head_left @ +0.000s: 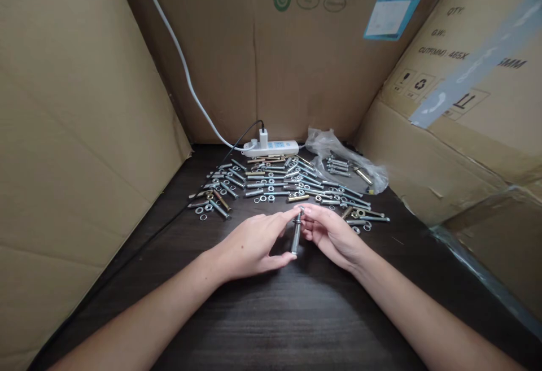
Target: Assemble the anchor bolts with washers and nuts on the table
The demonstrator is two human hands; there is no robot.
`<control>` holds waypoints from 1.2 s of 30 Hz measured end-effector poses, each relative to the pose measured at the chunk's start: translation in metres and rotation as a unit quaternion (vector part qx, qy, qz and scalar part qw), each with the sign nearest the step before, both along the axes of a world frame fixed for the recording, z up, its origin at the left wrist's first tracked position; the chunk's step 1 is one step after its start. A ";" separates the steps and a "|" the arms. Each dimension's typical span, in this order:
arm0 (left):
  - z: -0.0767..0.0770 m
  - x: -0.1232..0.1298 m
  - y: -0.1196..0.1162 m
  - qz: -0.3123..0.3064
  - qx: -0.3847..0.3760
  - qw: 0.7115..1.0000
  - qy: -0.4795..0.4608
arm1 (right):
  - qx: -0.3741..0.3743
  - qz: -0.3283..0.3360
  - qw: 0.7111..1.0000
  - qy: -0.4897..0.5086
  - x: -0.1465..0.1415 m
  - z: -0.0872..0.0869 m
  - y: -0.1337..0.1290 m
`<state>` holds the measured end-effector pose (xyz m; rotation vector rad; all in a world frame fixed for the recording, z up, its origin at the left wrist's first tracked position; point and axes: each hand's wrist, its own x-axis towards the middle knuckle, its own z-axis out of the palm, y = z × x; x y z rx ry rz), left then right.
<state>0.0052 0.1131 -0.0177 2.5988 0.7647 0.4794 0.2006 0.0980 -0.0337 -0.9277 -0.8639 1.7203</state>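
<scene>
A silver bolt (297, 234) stands nearly upright between my two hands, with a ring or nut around its upper part. My left hand (258, 241) grips it by the ends, the thumb at the lower end and the index finger near the top. The fingertips of my right hand (328, 232) pinch its top end from the right; what small part they hold there is partly hidden. Beyond my hands, rows of bolts, sleeves, nuts and washers (271, 186) lie on the dark table (271, 326).
A white power strip (282, 147) with a plug and cables sits at the back. To its right lies a clear plastic bag (375, 173) with several bolts. Cardboard walls (212, 49) enclose the left, back and right. A black cable (144, 245) runs along the left.
</scene>
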 end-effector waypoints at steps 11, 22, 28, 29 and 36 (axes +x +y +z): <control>0.000 0.000 0.000 0.019 0.001 1.000 0.012 | 0.009 0.001 1.000 0.003 0.000 0.000 0.001; 0.003 0.001 -0.002 0.000 0.009 1.000 0.022 | 0.076 0.068 0.990 -0.095 -0.001 0.001 -0.004; 0.004 0.002 -0.004 -0.008 0.010 1.000 0.016 | 0.070 0.075 0.990 -0.092 -0.001 -0.002 -0.003; 0.004 0.002 -0.004 -0.009 0.009 1.000 0.014 | 0.062 0.076 0.992 -0.077 -0.001 -0.001 -0.003; 0.003 0.001 -0.004 -0.005 0.007 1.000 0.006 | 0.055 0.079 0.993 -0.062 -0.001 0.000 -0.003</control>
